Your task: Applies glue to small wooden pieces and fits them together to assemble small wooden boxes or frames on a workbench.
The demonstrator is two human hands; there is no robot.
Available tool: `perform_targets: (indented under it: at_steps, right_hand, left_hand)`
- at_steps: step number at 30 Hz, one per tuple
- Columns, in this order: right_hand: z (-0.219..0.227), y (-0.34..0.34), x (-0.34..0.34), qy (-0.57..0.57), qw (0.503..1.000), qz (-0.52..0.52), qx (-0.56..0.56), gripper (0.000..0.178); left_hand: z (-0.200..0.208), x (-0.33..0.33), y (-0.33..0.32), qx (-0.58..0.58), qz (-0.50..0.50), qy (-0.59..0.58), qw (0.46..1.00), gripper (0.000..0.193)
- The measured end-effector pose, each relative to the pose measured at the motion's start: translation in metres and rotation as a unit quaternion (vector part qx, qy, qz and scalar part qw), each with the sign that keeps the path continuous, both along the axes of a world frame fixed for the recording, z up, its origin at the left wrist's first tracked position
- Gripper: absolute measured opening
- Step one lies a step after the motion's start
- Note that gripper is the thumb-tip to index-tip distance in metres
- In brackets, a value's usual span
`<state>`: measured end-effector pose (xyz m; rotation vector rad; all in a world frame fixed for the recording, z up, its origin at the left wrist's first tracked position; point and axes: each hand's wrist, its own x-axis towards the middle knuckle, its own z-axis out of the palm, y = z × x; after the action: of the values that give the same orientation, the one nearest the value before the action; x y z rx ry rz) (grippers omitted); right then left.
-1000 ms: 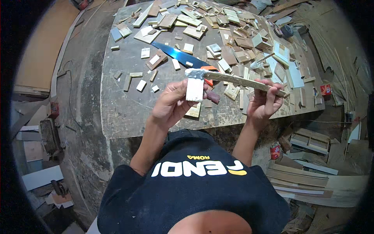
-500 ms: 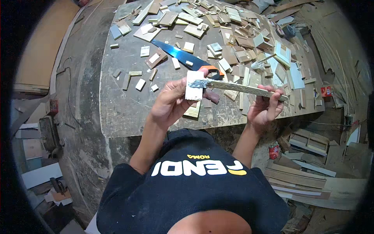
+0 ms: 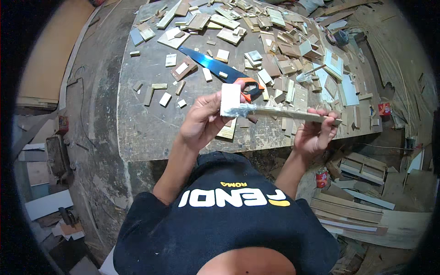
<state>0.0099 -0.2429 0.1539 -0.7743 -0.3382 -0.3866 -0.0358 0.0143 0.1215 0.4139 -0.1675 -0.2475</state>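
My left hand [image 3: 201, 117] is closed around a small white wooden block [image 3: 230, 95], held up above the table's near part. In my right hand [image 3: 315, 134], a long thin wooden stick [image 3: 286, 113] is pinched near its right end. The stick's left end bears a wet, whitish, glue-like smear [image 3: 241, 109] and touches the lower part of the block's face. Just behind the block, a handsaw [image 3: 208, 63] with a blue blade and an orange and black handle lies on the table.
The worn table [image 3: 142, 133] carries many wood offcuts [image 3: 279, 50], piled thickest at the far and right sides. A translucent cup [image 3: 304, 78] with a stick in it stands among them at right. Boards [image 3: 353, 215] lie on the floor at lower right.
The stick's smeared end has slid from the upper middle of the block's face down to its lower edge. My right hand has shifted slightly nearer me. The block now looks plain white above.
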Motion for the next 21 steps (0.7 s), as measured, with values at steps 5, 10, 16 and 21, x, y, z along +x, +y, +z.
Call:
perform_targets:
  at_steps: [5,10,16,21]
  right_hand:
    - [-0.006,0.001,0.004,-0.006,0.996,-0.035,-0.078,0.016]
    - [-0.006,-0.008,0.000,0.009,0.999,0.000,-0.053,0.016]
    - [-0.013,-0.009,0.002,0.022,0.996,0.005,-0.088,0.015]
    - [-0.015,-0.017,0.000,0.043,0.997,0.016,-0.055,0.013]
  left_hand:
    - [0.019,0.001,0.000,0.017,-0.009,-0.024,1.000,0.058]
    - [-0.009,0.002,0.000,0.005,-0.004,0.003,1.000,0.056]
    - [0.000,0.000,-0.009,-0.019,0.020,0.018,0.999,0.054]
    - [-0.003,0.003,-0.019,0.042,0.033,0.045,0.998,0.055]
